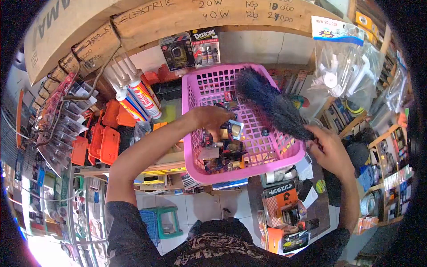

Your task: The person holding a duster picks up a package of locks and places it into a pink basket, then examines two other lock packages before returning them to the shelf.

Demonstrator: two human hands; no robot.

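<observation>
A pink plastic basket (243, 174) with lattice walls stands in front of me, its left part holding several small packaged items (227, 149) in a heap. My left hand (217, 121) is inside the basket at this heap, fingers curled down among the packages. What they grip is partly hidden. In my right hand (331, 150), at the basket's right rim, is the handle end of a black feather duster (273, 104). Its fluffy head slants up and left over the basket's right side and back wall.
Sealant tubes (138, 95) and orange plastic cases (104, 138) stand to the left. A wooden beam (178, 18) with handwritten prices crosses above. Bagged white fittings (344, 75) hang at right. Packaged goods (284, 209) lie on a dark surface below, near a green stool (168, 222).
</observation>
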